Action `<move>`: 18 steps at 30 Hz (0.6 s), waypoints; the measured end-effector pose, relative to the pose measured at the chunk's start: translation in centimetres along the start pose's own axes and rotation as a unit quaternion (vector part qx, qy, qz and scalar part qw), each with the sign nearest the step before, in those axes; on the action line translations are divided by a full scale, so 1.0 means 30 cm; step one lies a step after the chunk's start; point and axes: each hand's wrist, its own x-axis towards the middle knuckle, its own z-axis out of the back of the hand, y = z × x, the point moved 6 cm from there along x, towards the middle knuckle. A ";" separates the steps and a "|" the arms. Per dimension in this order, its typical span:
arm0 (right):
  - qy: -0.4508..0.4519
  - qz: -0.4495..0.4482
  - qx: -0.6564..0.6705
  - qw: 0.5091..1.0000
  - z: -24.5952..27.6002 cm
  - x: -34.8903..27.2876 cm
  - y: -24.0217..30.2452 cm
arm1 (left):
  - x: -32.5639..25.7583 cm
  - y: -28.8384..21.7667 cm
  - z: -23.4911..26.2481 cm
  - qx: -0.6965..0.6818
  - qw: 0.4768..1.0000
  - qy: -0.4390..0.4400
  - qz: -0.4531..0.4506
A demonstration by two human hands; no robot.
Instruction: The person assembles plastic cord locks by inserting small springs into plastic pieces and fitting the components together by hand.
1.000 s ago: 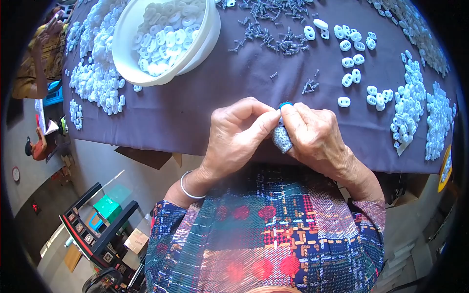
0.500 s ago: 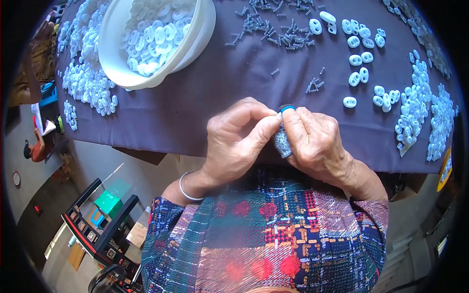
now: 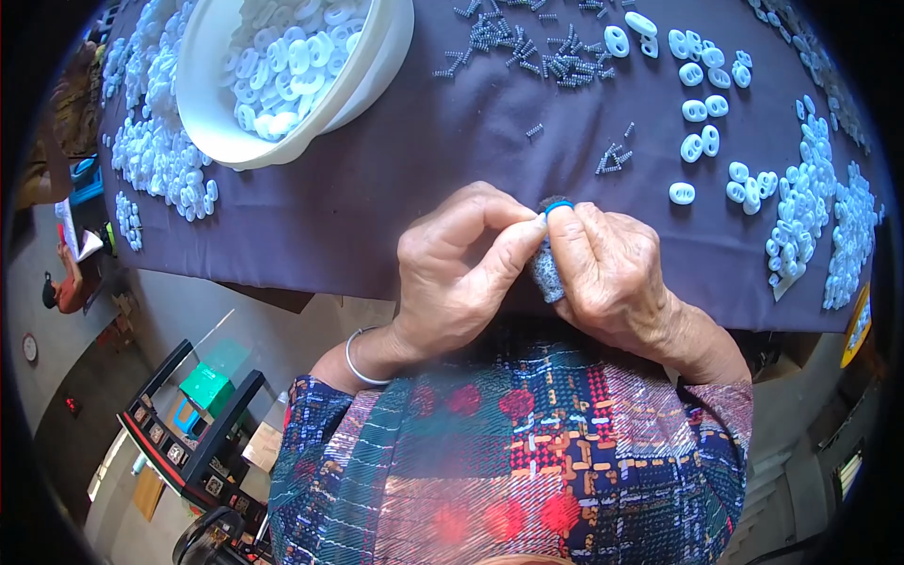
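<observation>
Over the near part of the cloth, my two hands meet at the fingertips. My left hand [image 3: 461, 268] is closed in a pinch, thumb against forefinger; whatever lies between the tips is too small or hidden to name. Its fingertips touch or nearly touch a blue band [image 3: 557, 206] beside my right forefinger. My right hand [image 3: 607, 264] is closed round a grey speckled, fabric-like piece [image 3: 546, 273], dark at its top end and partly covered by the fingers. Beyond the hands lie small metal coil springs [image 3: 614, 160] in a little group, with one loose spring [image 3: 535, 131] nearby.
A white tub [image 3: 377, 89] of white plastic pieces [image 3: 292, 71] stands far left. Heaps of white pieces [image 3: 155, 155] lie left of it, and more [image 3: 800, 207] at right. Several two-holed oval pieces [image 3: 694, 111] lie apart. A spring pile [image 3: 574, 61] sits at the back.
My hands keep the same closed hold at nearly the same place. The view has shifted slightly, so the tub sits a little further left and higher.
</observation>
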 end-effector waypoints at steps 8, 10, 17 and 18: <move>-0.005 0.004 -0.004 1.000 0.004 -0.002 -0.006 | -0.003 -0.001 -0.006 0.001 1.000 -0.012 -0.011; -0.005 0.005 -0.001 1.000 0.006 0.002 -0.004 | -0.003 0.001 -0.004 0.000 1.000 -0.015 -0.010; -0.012 0.012 0.010 1.000 0.006 0.002 -0.001 | -0.004 -0.004 -0.004 -0.002 1.000 -0.009 -0.021; -0.010 0.010 0.009 1.000 0.004 -0.001 -0.007 | -0.003 -0.006 -0.004 -0.003 1.000 -0.016 -0.024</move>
